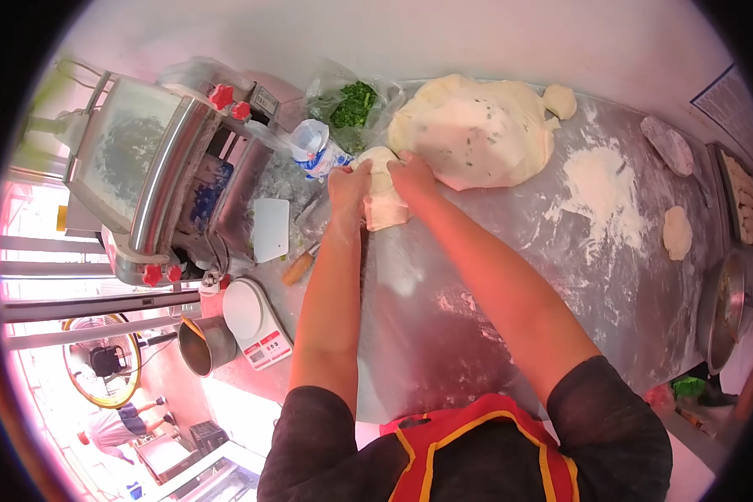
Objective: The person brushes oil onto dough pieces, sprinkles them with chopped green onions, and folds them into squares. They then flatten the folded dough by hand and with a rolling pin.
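Observation:
A pale strip of dough (385, 211) hangs down over the metal table between my two hands, its upper end bunched at the fingers. My left hand (349, 188) pinches its left edge, with the fingers curled. On the other side, my right hand (413, 178) is closed on its right edge. Just beyond my right hand lies a large, flattened sheet of dough (510, 138) with dark specks showing in its middle. A small ball of dough (560, 101) touches its far right end. The undersides of my fingers are hidden.
Left of my hands are a plastic bag of chopped greens (353, 105), a blue-and-white packet (318, 151), a white scraper (271, 230), a wooden handle (299, 266), a kitchen scale (255, 322) and a dough-rolling machine (142, 167). Flour (602, 192) and a dough piece (677, 233) lie right.

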`<state>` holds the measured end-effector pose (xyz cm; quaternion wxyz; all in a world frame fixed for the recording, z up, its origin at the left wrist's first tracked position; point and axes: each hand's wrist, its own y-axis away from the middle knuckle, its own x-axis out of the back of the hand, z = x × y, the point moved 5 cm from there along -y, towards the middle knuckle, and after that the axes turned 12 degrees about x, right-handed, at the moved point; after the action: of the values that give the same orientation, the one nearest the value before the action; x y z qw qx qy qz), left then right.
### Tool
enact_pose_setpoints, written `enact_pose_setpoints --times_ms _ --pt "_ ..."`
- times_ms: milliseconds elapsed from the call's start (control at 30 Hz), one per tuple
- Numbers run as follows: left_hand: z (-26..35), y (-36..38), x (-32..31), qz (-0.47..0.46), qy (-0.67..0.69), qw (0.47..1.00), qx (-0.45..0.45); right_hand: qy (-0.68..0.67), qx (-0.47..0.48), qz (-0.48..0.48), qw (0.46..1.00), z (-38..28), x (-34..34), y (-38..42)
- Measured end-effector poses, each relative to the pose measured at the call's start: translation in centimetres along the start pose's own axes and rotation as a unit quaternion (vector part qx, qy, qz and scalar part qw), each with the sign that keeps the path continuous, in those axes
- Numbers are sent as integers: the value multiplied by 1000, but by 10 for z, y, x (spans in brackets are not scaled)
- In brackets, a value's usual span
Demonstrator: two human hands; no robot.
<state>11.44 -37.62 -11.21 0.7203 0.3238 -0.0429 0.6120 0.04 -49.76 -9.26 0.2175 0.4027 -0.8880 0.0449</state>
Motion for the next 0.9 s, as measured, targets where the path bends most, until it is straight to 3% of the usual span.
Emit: enact_pose_setpoints --times_ms 100,200,300,400,500,600,633,667,767,833,900 --pt "-18 -34 -15 -149 90 975 137 -73 -135 -26 988 0 -10 -14" --pt "-8 -24 -18 -212 201 944 154 -372 -251 -17 894 23 -41 -30" --pt "14 2 5 -210 63 971 92 -474 -251 -32 844 -14 -10 -2" --pt "30 88 18 -205 156 966 -8 -358 -20 -5 933 -9 39 37" --pt "-10 167 2 -263 183 946 -38 -286 -9 5 958 11 97 123" --pt "-106 223 -36 -320 48 946 17 -82 16 68 994 86 126 221" --pt "-142 240 -44 -329 -30 943 51 -80 -42 55 994 117 124 256" --pt "-150 264 -37 -323 -87 942 16 -78 -99 42 991 138 123 287" --pt "-168 317 -13 -280 -204 935 -74 -186 -125 13 975 141 125 355" --pt "-175 331 4 -223 -209 943 -131 -3 -26 39 999 126 139 368" --pt "-160 337 -1 -202 -232 904 -295 129 89 51 986 109 142 361"
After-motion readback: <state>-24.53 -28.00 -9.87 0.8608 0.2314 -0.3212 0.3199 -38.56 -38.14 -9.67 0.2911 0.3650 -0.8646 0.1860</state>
